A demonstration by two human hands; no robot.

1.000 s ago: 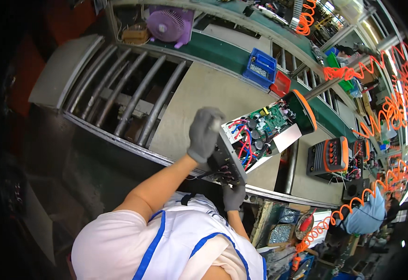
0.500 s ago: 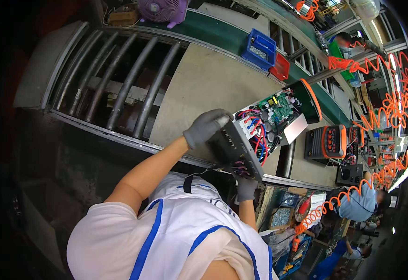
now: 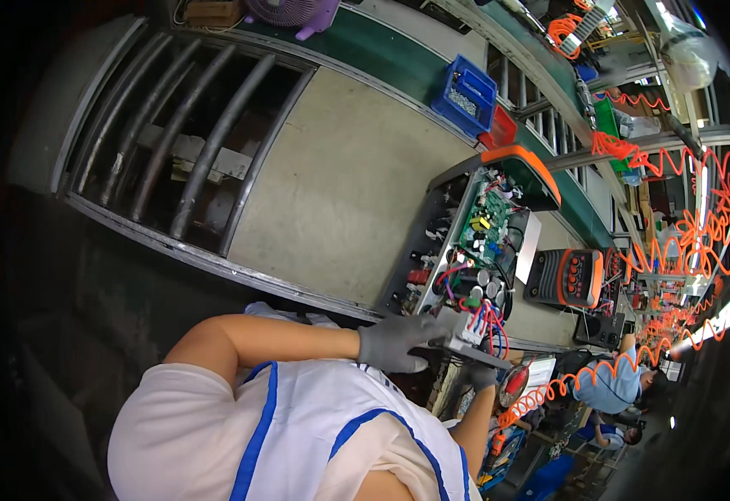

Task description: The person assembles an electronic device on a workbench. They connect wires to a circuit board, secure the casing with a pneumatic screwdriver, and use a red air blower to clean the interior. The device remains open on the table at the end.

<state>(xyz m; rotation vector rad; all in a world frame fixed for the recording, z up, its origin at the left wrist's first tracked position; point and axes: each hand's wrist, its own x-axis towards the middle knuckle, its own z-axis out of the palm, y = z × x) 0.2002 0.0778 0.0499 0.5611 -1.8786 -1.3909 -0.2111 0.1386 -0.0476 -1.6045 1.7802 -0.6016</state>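
An open-cased electrical machine (image 3: 484, 238) stands at an angle on the work surface, with an orange-rimmed panel (image 3: 525, 171) at its far end. Inside are a green circuit board (image 3: 490, 209), capacitors and red and blue wires (image 3: 486, 319). Its near dark end panel (image 3: 489, 357) is seen almost edge-on. My left hand (image 3: 394, 342), in a grey glove, grips the left end of that panel, fingers above and thumb apart below. My right hand (image 3: 479, 377), also gloved, is at the panel's right end; its fingers are mostly hidden.
Metal rollers (image 3: 215, 142) lie left of the pale board (image 3: 323, 167). A blue bin (image 3: 468, 93) of small parts and a red bin (image 3: 501, 127) stand behind. Another orange-and-black machine (image 3: 565, 278) is at right. Coiled orange hoses (image 3: 615, 359) hang near a co-worker (image 3: 611, 380).
The machine has turned, its near end swinging toward me and to the right. Both hands have moved with that end panel, my left hand coming down and nearer to my body.
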